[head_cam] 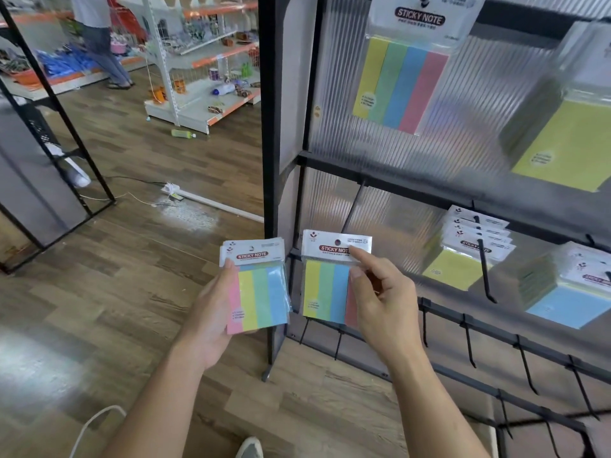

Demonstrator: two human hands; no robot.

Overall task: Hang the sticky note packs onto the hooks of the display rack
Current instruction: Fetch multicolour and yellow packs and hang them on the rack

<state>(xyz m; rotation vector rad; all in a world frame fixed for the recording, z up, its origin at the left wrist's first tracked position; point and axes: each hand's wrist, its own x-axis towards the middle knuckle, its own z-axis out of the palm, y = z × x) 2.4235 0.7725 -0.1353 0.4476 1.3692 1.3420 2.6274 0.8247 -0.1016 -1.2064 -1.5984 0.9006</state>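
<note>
Left hand (213,310): I see it gripping a stack of packs (261,292) from below, thumb on the header, just left of the display rack (269,127).
Stack label: "STICKY NOTE"; strips pink, yellow, green, blue.
Single pack (325,289): upright before the rack's lower left panel, held by its right edge.
Single pack label: "STICKY NOTE"; small print too blurred for me.
Right hand (386,305): thumb and forefinger pinch the single pack.
Hung pack (406,71): at the rack's top, reads "STICKY NOTE".

right-hand pack (325,289): small print unreadable | yellow pack (568,143): blurred | shoe (250,449): cut off
</note>
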